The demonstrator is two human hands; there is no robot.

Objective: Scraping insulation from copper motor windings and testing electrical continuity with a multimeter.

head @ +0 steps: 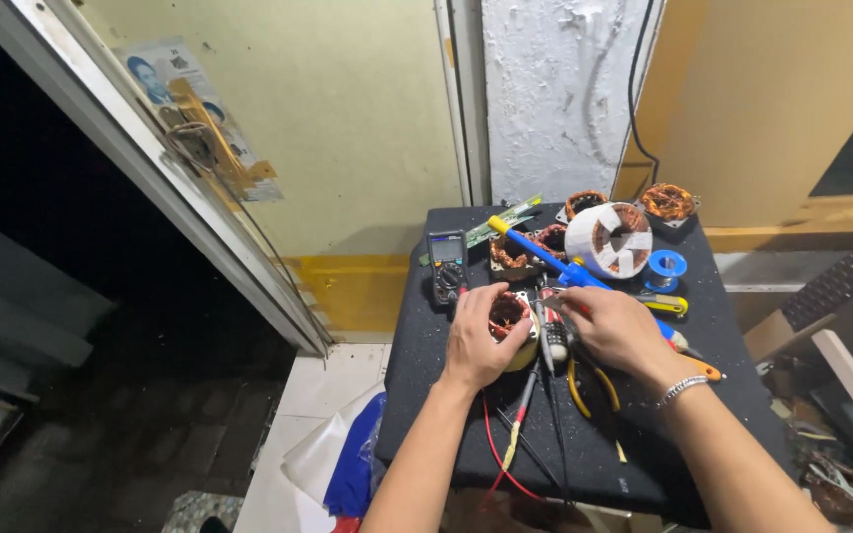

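Left hand [474,341] wrapped over a small motor stator [508,314], copper windings showing at the top; fingers curled and closed around its outer ring. Stator sits near the middle of the black work table [417,395], slightly left of centre. Right hand [612,329] just to the right, fingers drawn together over a cluster of small parts and wire ends; what exactly is pinched, cannot tell.

Handling, as judged: dense for its size, with a stiff laminated core that will not give. Windings look delicate, thin enamelled wire easily nicked or pulled. Best gripped by the metal rim, as now, never by the copper or the loose leads. Probably not slippery.

Surface: black padded or cloth-covered top, crowded. Multimeter [447,265] at far left. Blue-handled soldering iron [545,259] lying diagonally. White wound coil former [608,240] and more copper stators [666,201] at the far edge. Blue solder spool [665,266] to the right. Red and black probe leads [502,449] trailing off the near edge.

Room: yellowish wall behind, rough white plaster strip, open dark doorway to the left, tiled floor below, scrap and boards at right.
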